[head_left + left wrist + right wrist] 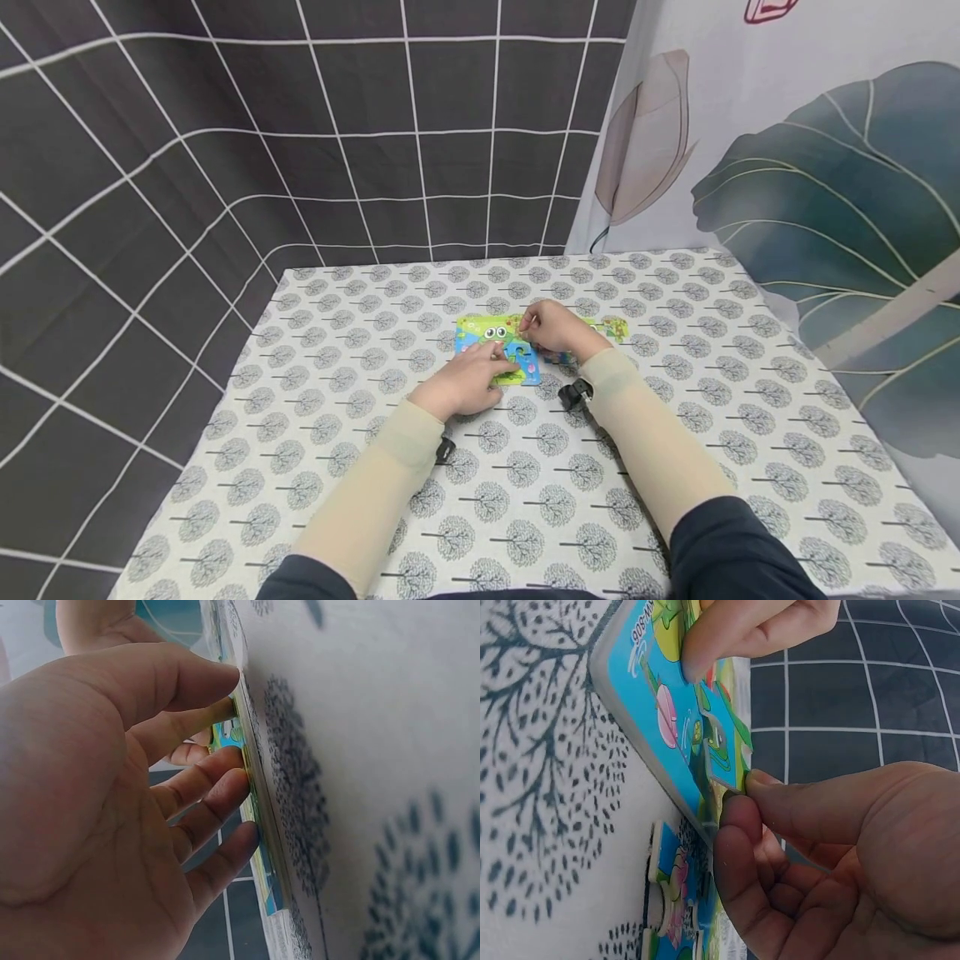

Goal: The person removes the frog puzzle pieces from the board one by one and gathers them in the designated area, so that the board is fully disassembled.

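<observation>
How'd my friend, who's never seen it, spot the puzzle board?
On the tree-print tablecloth, look under the left hand. The puzzle board there shows two round white eyes. Straight edges and a rounded corner set it apart from the notched loose pieces beside it.

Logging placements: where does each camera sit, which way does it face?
Head: on the head, facing forward and down at the tablecloth; both arms show.
Left wrist: on that wrist, facing the left hand against the puzzle board.
Right wrist: on that wrist, facing the right hand pinching a puzzle piece.
Head and right wrist share both hands.
</observation>
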A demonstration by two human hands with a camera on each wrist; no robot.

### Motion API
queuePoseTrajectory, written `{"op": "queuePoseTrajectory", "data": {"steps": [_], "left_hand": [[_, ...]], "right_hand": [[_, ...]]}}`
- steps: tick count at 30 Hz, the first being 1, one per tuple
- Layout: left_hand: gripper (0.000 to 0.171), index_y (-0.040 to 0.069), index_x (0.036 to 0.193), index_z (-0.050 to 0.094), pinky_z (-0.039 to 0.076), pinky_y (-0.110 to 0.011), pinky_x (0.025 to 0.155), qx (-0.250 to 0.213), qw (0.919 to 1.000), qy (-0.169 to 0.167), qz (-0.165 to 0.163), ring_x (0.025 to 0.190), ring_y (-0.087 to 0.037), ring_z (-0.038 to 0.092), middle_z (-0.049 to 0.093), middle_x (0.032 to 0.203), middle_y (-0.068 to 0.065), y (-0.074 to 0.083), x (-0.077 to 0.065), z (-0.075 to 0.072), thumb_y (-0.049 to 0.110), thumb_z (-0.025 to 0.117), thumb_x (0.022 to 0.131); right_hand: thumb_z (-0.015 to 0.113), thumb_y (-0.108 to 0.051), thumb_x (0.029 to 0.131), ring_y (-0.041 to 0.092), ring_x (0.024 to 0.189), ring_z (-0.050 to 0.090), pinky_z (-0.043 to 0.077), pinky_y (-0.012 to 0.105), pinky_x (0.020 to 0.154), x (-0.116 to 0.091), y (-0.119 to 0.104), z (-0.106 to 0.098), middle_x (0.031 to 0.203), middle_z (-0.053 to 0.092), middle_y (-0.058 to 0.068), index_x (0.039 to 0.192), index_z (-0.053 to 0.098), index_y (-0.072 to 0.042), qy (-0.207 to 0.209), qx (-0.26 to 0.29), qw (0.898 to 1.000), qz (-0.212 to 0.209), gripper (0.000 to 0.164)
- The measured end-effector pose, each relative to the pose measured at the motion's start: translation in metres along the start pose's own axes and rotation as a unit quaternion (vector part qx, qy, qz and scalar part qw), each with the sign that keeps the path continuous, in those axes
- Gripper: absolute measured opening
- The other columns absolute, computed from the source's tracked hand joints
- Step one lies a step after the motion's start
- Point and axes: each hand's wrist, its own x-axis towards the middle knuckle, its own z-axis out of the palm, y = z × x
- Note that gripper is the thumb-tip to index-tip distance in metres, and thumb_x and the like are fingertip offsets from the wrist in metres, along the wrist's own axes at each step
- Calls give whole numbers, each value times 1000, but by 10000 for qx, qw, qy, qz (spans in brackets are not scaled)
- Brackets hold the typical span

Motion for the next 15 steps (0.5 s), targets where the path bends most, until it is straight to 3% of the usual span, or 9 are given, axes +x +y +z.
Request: {"op": "queuePoseTrajectory", "data": {"steps": [9,15], "left_hand": [[56,25,150,59,37,-44,120,-53,10000,27,57,127,-20,49,51,142,-1,-1,0,1,23,69,95],[58,26,152,58,39,-43,117,-160,9999,3,33,128,-20,48,51,142,0,-4,-1,1,22,69,94]], "right_hand": [[66,-6,97,19,51,58,52,31,46,-1,3,1,77,67,10,100,69,-6,24,304,9995,82,4],[70,-10,98,21,59,61,54,32,52,-5,6,-2,79,68,8,101,69,-5,87,468,9988,-68,5]]}}
